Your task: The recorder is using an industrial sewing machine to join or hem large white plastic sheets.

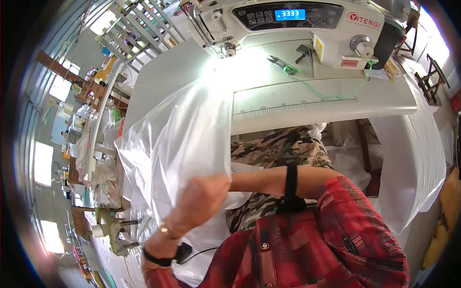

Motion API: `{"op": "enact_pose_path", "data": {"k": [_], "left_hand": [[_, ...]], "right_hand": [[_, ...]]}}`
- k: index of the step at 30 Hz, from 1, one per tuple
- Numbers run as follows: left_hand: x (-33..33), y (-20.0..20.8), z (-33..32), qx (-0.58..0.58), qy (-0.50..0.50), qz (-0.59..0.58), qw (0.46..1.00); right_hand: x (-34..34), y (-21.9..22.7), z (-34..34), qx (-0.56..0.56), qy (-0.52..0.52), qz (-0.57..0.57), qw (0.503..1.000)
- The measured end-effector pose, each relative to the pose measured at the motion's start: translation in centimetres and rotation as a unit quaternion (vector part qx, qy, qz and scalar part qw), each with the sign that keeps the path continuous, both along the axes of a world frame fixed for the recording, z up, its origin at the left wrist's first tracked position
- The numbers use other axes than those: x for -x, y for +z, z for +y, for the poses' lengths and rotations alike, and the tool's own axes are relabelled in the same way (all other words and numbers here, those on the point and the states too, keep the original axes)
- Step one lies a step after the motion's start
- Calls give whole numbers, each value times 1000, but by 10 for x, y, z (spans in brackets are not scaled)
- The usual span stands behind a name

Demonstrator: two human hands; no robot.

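Note:
My left hand (pixel 201 199) is closed on the edge of a white, thin, translucent sheet (pixel 177 139). The sheet hangs from the sewing table down over my lap. A black band and a gold bracelet sit on that wrist. My right forearm (pixel 261 180), with a black strap around it, reaches leftward across my lap. Its hand is hidden behind my left hand and the sheet. The sheet's top runs up toward the needle area (pixel 229 49) of a white industrial sewing machine (pixel 297 24).
The pale sewing table (pixel 297 103) has a ruler along its front edge. Thread snips with green cord (pixel 283 65) lie beside the machine. More white material hangs at the right (pixel 413 158). Other sewing stations and piled white material stand at the left (pixel 101 144).

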State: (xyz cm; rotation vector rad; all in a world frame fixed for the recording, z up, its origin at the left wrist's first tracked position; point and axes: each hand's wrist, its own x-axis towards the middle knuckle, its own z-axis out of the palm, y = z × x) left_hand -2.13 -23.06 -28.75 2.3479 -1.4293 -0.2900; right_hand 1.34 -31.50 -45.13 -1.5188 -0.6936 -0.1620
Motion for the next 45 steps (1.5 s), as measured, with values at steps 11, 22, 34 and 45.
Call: {"op": "enact_pose_path", "data": {"k": [11, 22, 34, 45], "left_hand": [[48, -103, 4, 202, 305, 94, 926], [59, -85, 6, 315, 425, 391, 753], [41, -84, -8, 284, 400, 81, 868], [26, -72, 7, 284, 353, -66, 889]], "right_hand": [[16, 78, -145, 442, -27, -14, 897], [-37, 83, -160, 367, -13, -157, 917], [-39, 94, -156, 400, 17, -200, 894], [-73, 97, -164, 408, 6, -189, 893]]}}
